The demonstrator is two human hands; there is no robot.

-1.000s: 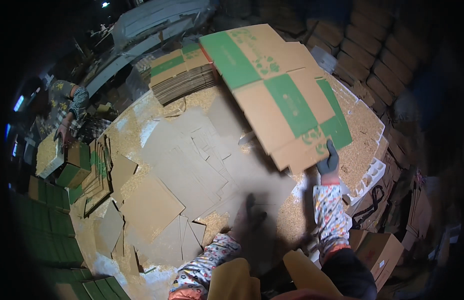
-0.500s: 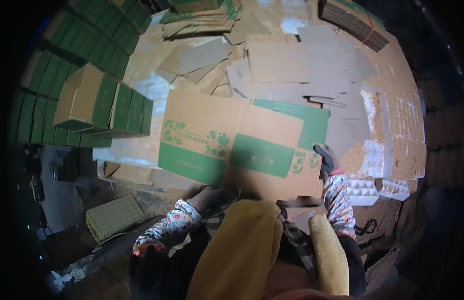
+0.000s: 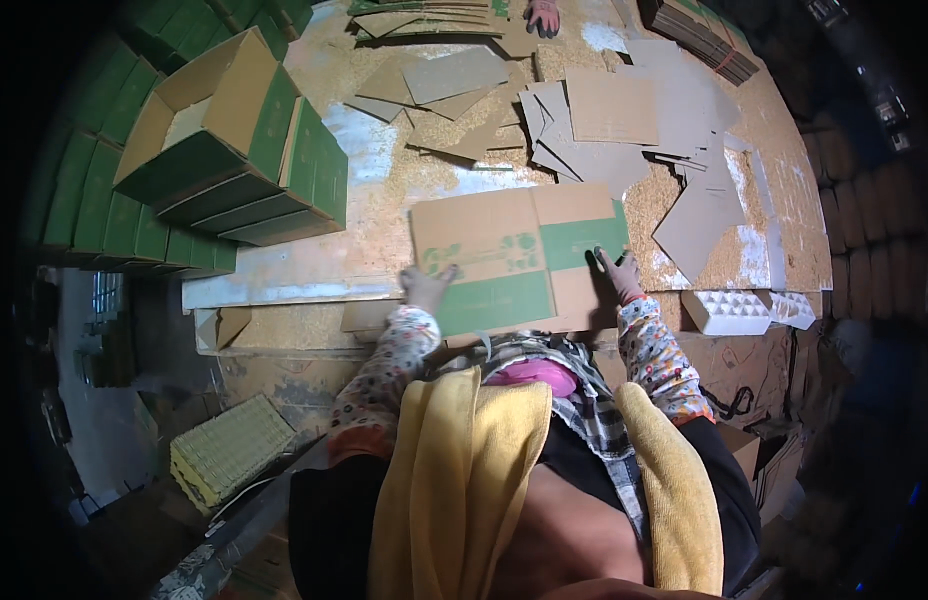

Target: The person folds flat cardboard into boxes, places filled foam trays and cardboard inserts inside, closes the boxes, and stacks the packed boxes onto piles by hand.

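A flattened cardboard box (image 3: 519, 255), brown with green panels, is held up in front of my chest over the work surface. My left hand (image 3: 426, 287), gloved, grips its lower left edge. My right hand (image 3: 620, 274), in a dark glove, presses on its right side near the green panel. Both forearms wear patterned sleeves. Loose brown cardboard sheets (image 3: 609, 110) lie scattered on the table beyond the box.
Assembled green and brown boxes (image 3: 229, 140) stand stacked at the left. White egg trays (image 3: 744, 312) sit at the right. Another person's pink-gloved hand (image 3: 542, 14) shows at the top edge. A bundle of flat cardboard (image 3: 704, 35) lies at the top right. A woven green mat (image 3: 229, 450) lies lower left.
The view has turned from the far floor toward the table. The flat box came down from overhead to just in front of my chest, both hands still on it.
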